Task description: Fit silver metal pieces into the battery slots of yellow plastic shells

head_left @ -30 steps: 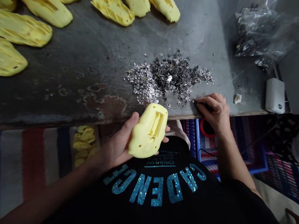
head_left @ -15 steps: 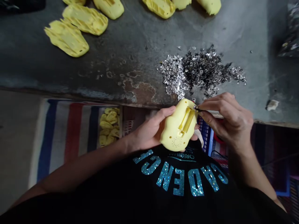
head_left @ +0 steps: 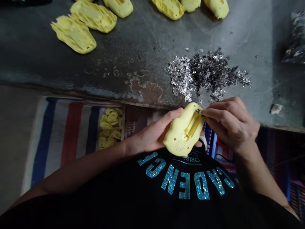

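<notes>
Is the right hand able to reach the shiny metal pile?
Probably yes: the right hand sits just below the shiny metal pile, nothing between, though its fingers are busy at the yellow casing.

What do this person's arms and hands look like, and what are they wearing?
The left hand and right hand are bare, with no gloves, and no watch or bracelet shows on either wrist. The forearms are uncovered too. The person wears a black top with glittering teal lettering spelling CADENCE.

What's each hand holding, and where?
Left hand grips a yellow plastic housing around its side, thumb on top. Right hand pinches a tiny metal piece in its fingertips, at the housing's rim; exact item too small to tell.
</notes>
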Available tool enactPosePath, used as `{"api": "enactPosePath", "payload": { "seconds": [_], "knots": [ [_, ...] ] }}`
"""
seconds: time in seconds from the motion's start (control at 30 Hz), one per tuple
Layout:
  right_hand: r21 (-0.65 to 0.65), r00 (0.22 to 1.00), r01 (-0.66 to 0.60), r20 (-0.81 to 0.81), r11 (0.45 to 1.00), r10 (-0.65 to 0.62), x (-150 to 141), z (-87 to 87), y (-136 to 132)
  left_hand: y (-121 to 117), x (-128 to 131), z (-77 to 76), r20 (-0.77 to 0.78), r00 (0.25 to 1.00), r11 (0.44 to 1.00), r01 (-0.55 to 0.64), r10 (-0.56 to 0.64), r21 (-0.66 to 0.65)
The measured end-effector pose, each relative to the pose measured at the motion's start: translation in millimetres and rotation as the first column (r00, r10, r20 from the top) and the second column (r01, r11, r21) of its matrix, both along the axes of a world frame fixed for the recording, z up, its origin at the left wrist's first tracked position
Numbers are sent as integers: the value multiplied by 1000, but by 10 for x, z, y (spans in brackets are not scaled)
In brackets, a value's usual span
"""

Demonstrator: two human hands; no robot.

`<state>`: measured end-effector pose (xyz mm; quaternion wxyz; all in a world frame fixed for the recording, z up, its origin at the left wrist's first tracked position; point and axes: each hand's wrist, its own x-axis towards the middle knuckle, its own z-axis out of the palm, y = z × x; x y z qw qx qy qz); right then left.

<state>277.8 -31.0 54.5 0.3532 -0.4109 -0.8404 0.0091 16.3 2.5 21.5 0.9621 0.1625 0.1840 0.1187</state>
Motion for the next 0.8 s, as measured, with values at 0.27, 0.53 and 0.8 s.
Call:
{"api": "enactPosePath", "payload": {
  "seconds": [0.27, 0.53, 0.8],
  "knots": [
    [90, 997, 30, 65, 996, -36, 7, -36, -70, -25, 14, 13, 10, 1000, 1000, 18, -18, -11],
    [65, 996, 24, 89, 998, -30, 26, -60, -150, -49, 34, 26, -18, 1000, 1000, 7, -7, -28],
    [32, 991, 107, -79, 994, -104, -28, -120, -198, -18, 26, -19, 68, 997, 998, 38, -35, -40]
  ]
}}
